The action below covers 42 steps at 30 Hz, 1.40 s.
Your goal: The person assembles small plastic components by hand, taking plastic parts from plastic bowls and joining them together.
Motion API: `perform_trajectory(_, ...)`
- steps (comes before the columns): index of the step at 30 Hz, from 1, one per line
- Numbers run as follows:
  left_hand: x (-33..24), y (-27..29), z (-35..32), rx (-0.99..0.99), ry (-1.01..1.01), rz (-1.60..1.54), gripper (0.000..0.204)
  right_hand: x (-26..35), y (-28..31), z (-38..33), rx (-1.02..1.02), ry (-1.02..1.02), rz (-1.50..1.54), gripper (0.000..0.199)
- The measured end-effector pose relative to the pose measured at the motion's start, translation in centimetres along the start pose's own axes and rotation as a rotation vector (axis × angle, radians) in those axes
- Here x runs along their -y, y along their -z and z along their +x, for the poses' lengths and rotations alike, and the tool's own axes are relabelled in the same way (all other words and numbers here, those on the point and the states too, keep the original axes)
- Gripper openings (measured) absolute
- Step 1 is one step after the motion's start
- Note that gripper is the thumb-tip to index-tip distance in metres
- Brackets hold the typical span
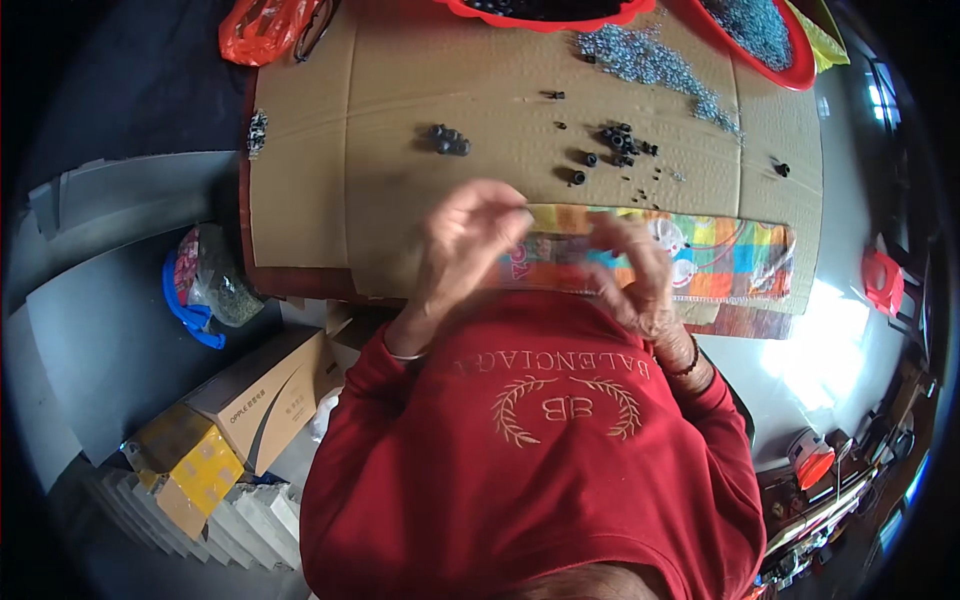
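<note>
**Hands at work over a cardboard-topped table**

Here, from the left: boxes (262,395) lie on the floor beside the cardboard (390,120). The left hand (462,245) is blurred, fingertips pressed together as if pinching something too small to make out. Black caps (618,140) and silver screws (650,62) lie scattered beyond. The right hand (635,270), fingers curled, hovers over a colourful cloth (730,255); whether it holds anything cannot be told.

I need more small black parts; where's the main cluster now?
In the head view, the black parts lie on the cardboard, beyond the right hand, beside the spilled silver hardware.
</note>
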State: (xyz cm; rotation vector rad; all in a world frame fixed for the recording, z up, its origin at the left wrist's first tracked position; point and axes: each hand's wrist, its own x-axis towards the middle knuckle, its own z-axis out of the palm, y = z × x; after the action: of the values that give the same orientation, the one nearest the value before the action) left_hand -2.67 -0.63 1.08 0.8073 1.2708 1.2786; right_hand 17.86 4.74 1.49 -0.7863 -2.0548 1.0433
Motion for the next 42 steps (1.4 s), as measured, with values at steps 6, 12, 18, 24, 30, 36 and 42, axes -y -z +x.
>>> perform_trajectory(6, 3.3, 4.3, 3.9, -0.394, -0.440, 0.421, 0.019, -4.4, 4.0, 0.1, -0.354, -0.172, -0.487, 0.020)
perform_trajectory(12, 4.4, 3.7, 5.0, -0.426, -0.448, 0.417, 0.021, -8.6, 6.3, 0.9, -0.351, -0.206, -0.538, 0.022)
perform_trajectory(18, 3.1, 3.3, 4.3, -0.410, -0.403, 0.394, 0.031, -8.3, 6.4, 1.8, -0.254, -0.074, -0.687, 0.016)
perform_trajectory(24, 0.5, 0.8, 3.9, -0.486, -0.623, 0.690, 0.033, -7.4, 6.8, 2.3, -0.361, -0.042, -0.620, 0.013)
perform_trajectory(30, -1.4, -3.2, 5.4, -0.226, -0.530, 0.778, 0.032, -6.3, 6.4, 1.4, -0.422, -0.139, -0.488, 0.013)
perform_trajectory(36, -1.5, -4.4, 6.2, -0.027, -0.409, 0.872, 0.034, -6.7, 6.3, 2.3, -0.567, -0.301, -0.269, 0.012)
perform_trajectory(42, 0.9, -5.5, 7.7, 0.007, -0.534, 0.894, 0.026, -6.7, 7.2, 2.8, -0.507, -0.213, -0.310, 0.012)
